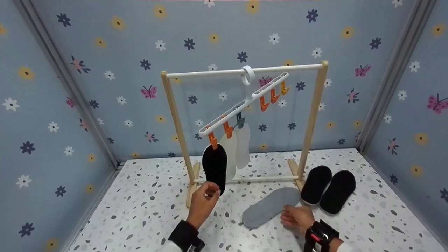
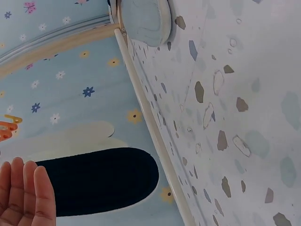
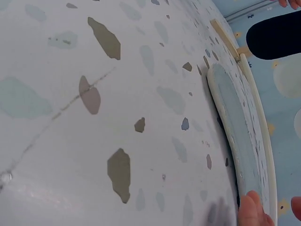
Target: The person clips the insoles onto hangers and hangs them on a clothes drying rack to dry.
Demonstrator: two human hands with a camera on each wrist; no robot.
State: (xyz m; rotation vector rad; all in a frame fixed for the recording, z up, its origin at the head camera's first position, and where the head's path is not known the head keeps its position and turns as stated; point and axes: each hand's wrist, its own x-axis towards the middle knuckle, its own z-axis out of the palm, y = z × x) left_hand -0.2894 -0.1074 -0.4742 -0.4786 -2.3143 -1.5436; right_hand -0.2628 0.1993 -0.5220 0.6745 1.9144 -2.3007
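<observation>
An orange clip (image 1: 213, 141) bites the upper end of the black insole (image 1: 215, 164), so it hangs lengthwise from the white hanger (image 1: 249, 100), hooked over the rail (image 1: 204, 74). The left hand (image 1: 203, 203) is at that insole's lower end, fingers straight in its wrist view; whether they touch it is hard to tell. The grey insole (image 1: 267, 209) lies flat on the counter (image 1: 140, 210), its near edge beside the loosely bent fingers of the right hand (image 1: 299, 217), thumb apart, nothing gripped.
</observation>
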